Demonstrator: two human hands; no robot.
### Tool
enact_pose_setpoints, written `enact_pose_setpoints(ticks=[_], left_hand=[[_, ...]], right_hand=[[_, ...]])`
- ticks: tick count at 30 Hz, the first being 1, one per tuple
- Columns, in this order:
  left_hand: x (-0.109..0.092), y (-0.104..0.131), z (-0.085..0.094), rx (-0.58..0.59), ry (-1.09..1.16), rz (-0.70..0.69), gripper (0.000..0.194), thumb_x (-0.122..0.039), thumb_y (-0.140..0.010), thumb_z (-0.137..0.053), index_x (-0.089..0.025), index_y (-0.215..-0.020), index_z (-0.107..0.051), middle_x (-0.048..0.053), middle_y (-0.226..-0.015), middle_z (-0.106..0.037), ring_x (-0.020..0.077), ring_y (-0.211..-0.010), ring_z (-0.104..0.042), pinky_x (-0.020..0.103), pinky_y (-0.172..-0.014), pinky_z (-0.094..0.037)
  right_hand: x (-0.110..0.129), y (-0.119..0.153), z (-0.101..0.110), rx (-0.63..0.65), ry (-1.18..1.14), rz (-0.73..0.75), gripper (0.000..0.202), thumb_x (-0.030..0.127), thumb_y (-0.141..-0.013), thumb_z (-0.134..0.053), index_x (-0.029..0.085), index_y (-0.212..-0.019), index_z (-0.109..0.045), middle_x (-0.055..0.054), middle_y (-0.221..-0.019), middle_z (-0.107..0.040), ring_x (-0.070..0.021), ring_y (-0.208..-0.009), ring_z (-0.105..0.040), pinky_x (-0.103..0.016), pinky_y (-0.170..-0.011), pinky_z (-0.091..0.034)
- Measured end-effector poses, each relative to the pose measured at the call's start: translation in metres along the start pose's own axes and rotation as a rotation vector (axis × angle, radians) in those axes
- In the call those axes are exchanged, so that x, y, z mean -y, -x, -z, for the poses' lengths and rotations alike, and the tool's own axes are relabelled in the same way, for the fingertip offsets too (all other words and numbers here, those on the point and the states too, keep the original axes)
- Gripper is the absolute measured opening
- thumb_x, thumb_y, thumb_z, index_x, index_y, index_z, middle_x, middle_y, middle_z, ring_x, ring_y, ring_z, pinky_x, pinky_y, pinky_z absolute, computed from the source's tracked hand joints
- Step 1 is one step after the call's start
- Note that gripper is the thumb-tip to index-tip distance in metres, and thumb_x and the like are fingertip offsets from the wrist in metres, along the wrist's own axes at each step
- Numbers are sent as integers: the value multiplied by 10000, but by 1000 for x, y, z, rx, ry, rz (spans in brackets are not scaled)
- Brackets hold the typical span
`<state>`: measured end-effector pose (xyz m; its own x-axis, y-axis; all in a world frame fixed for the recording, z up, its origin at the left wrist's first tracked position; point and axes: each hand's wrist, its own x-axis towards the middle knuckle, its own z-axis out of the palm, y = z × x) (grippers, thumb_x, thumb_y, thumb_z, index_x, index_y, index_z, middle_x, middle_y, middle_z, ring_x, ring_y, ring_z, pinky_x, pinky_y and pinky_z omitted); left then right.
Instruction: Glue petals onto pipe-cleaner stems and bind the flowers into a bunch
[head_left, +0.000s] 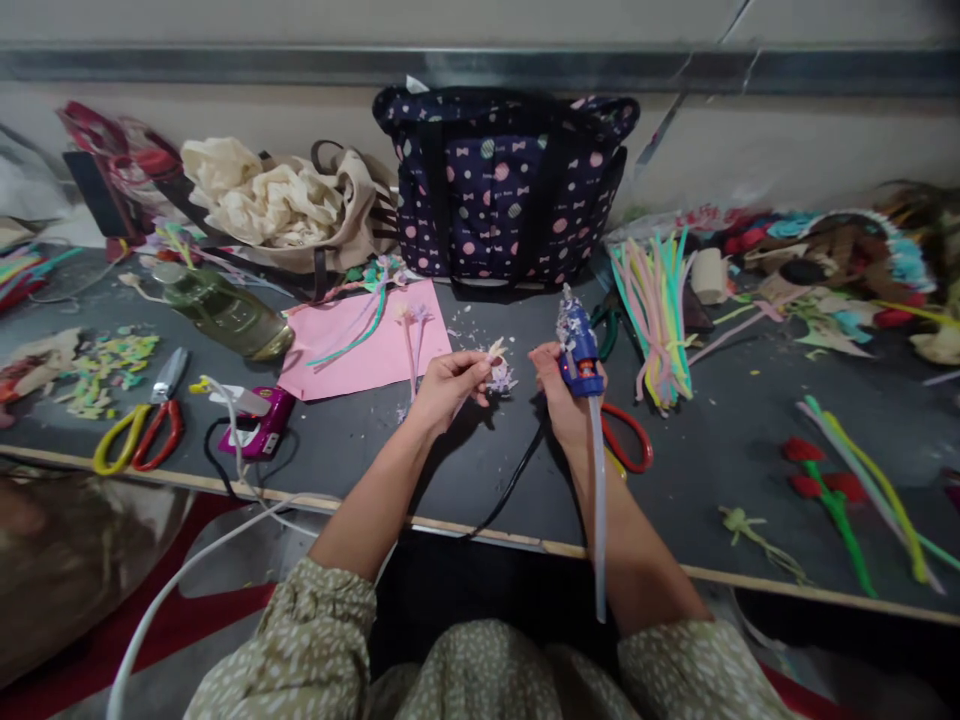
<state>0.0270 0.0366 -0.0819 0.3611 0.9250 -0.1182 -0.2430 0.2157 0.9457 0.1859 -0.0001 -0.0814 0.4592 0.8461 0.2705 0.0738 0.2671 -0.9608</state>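
Observation:
My left hand (448, 390) pinches a small pale yellow flower-like piece (497, 349) between thumb and fingertips. Just past those fingers, lilac scraps (504, 383) lie on the dark table. A blue hot glue gun (583, 352) is held in my right hand (559, 398), its nozzle pointing up and away from me. From its back end a long translucent glue stick (599, 510) hangs down over my forearm. The nozzle is apart from the pale piece. Left of my hands, small stemmed pipe-cleaner flowers (414, 335) lie on a pink sheet (352, 345).
Scissors (157, 420), a purple power strip (261, 425) and a green bottle (225, 310) lie left. A dotted bag (510, 190) stands behind. Rightward are bundled pipe cleaners (652, 320), a red scissor handle (643, 440) and a red flower (825, 485). Cords cross the table edge.

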Motion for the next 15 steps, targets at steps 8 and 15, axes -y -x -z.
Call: enact_pose_setpoints(ticks=[8,15], left_hand=[[-4,-1,1,-94,114,-17,351,-396,-633,-817,-149,-803,-635,-8,-686,-612,90,-577,-581,238,-562,-542],[-4,4,-5,-124,-65,-72,279,-367,-669,-782,-142,-790,-669,-6,-657,-614,89,-551,-568,229,-552,-527]], right_hand=[[1,3,-5,72,33,12,278,416,-727,-740,214,-778,-556,-13,-816,-671,-134,-633,-581,-314,-625,-493],[12,4,-4,121,39,18,217,319,-735,-743,219,-780,-556,-10,-842,-680,-165,-765,-632,-351,-758,-511]])
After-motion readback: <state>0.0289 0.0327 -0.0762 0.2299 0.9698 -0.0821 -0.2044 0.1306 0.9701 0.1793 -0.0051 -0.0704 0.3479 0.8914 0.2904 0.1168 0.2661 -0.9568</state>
